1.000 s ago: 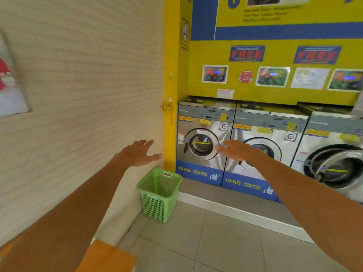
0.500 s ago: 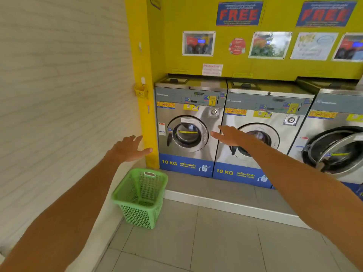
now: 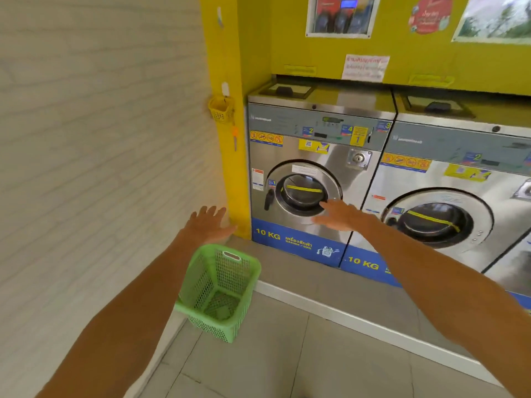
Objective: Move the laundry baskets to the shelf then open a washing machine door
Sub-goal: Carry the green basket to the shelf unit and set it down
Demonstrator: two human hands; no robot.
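Note:
A green perforated laundry basket (image 3: 221, 291) stands empty on the tiled floor, against the white wall at the left. My left hand (image 3: 208, 224) hovers above it, fingers spread, holding nothing. The leftmost washing machine (image 3: 313, 156) has its round door (image 3: 303, 192) closed, with a black handle (image 3: 268, 199) on the door's left side. My right hand (image 3: 340, 215) is stretched out flat in front of that door's lower right edge, empty. No shelf is in view.
A second washer (image 3: 448, 179) stands to the right, door closed. The machines sit on a raised grey plinth (image 3: 316, 285) with a white edge. A yellow pillar (image 3: 227, 110) carries a small yellow basket (image 3: 221, 107).
The view has moved closer to the leftmost washer and the basket. Both hands have stayed outstretched and empty, and now lie nearer the basket and the door.

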